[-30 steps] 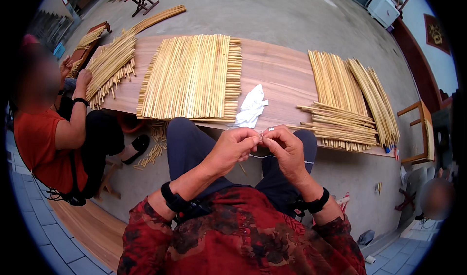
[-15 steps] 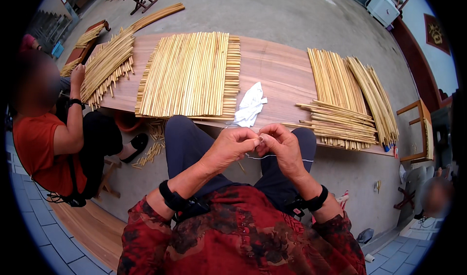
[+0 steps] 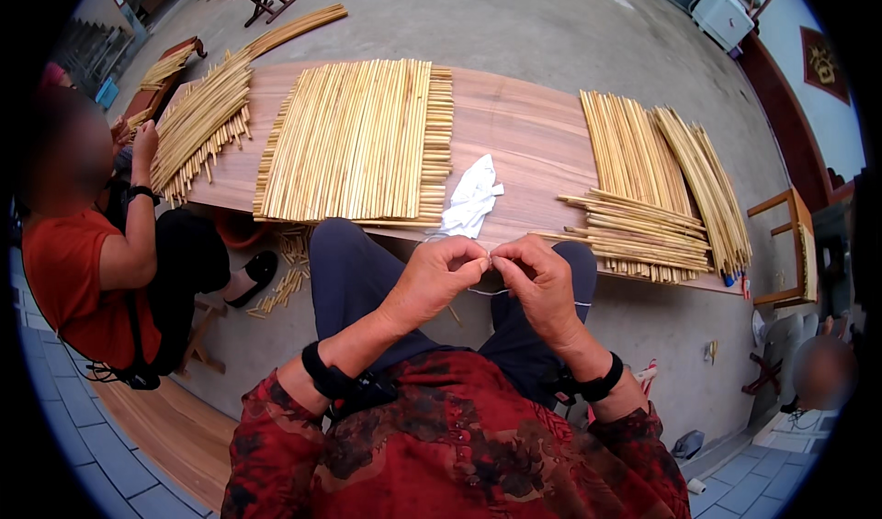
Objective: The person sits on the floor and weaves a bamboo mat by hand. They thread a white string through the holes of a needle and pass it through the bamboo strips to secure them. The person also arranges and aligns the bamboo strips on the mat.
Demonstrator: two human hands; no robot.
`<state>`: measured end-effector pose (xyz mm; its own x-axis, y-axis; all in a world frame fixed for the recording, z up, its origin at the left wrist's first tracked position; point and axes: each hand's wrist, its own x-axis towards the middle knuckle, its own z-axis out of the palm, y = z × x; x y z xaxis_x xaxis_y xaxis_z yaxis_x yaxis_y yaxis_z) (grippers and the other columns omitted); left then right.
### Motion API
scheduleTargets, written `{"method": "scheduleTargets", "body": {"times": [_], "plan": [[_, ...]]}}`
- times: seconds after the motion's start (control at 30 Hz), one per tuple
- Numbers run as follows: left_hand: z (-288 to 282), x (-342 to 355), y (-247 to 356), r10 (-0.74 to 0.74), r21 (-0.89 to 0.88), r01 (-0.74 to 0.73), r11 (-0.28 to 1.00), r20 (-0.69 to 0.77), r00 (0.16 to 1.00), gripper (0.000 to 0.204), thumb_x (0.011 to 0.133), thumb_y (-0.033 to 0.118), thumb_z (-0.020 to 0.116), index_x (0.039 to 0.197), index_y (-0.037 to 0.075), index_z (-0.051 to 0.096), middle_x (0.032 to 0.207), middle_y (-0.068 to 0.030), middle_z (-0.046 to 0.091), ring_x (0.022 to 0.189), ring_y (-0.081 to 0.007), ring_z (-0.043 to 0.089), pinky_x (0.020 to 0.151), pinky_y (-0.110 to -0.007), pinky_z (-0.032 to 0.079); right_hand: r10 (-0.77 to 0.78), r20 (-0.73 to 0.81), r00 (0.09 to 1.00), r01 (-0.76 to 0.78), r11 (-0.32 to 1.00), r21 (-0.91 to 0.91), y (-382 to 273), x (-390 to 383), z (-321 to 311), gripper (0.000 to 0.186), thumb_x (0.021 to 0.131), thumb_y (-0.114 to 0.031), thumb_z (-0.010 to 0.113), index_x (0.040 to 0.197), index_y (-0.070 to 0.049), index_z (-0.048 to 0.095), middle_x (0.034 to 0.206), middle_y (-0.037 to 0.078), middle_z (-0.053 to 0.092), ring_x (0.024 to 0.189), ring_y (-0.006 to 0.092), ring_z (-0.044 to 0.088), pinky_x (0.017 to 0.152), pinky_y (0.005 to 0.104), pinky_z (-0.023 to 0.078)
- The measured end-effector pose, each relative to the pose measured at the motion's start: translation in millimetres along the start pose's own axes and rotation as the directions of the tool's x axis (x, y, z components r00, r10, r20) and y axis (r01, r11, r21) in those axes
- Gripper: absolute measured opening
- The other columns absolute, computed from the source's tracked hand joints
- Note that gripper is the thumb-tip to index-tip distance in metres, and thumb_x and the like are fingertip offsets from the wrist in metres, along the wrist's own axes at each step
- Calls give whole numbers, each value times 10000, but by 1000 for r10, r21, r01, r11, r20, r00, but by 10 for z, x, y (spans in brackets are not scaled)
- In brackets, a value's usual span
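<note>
Above my lap, both hands meet fingertip to fingertip. My left hand (image 3: 435,281) pinches thumb against forefinger, and my right hand (image 3: 537,286) does the same right beside it. A thin white string (image 3: 480,291) hangs below the fingers and shows again by my right knee. Whatever else sits between the fingertips is too small to make out. Just beyond my hands, a crumpled white cloth (image 3: 472,199) lies on the wooden table (image 3: 514,119). To its left is a flat, even layer of pale reed-like sticks (image 3: 358,142).
More sticks (image 3: 638,230) are piled on the table's right, others (image 3: 207,124) on its left. At left sits a person in an orange top (image 3: 64,276); another person (image 3: 808,363) is at far right. Short stick pieces (image 3: 292,276) litter the floor. A wooden chair (image 3: 792,248) stands at right.
My fingertips have shifted slightly, and the string below them hangs differently, with less of it showing. The person at left has a second hand in view near the sticks.
</note>
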<state>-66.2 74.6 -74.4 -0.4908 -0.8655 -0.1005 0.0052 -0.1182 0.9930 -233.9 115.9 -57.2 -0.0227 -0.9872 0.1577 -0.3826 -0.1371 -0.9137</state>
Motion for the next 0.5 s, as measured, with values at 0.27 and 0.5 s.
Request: {"method": "scheduleTargets", "body": {"times": [0.27, 0.5], "plan": [[-1, 7, -28, 105, 173, -102, 980, -5, 994, 172, 834, 141, 592, 891, -18, 626, 754, -31, 575, 673, -80, 494, 601, -233, 408, 140, 42, 989, -145, 978, 148, 50, 11, 3, 80, 790, -35, 662, 860, -6, 638, 800, 46, 593, 669, 86, 548, 593, 215, 443], [-2, 3, -61, 68, 163, -69, 984, 14, 998, 127, 857, 104, 576, 886, -8, 629, 778, 17, 579, 690, -41, 496, 598, -194, 397, 31, -3, 1000, -30, 997, 76, 86, 14, 43, 55, 781, -9, 642, 816, -7, 599, 780, 18, 548, 664, 64, 539, 575, 199, 430]]}}
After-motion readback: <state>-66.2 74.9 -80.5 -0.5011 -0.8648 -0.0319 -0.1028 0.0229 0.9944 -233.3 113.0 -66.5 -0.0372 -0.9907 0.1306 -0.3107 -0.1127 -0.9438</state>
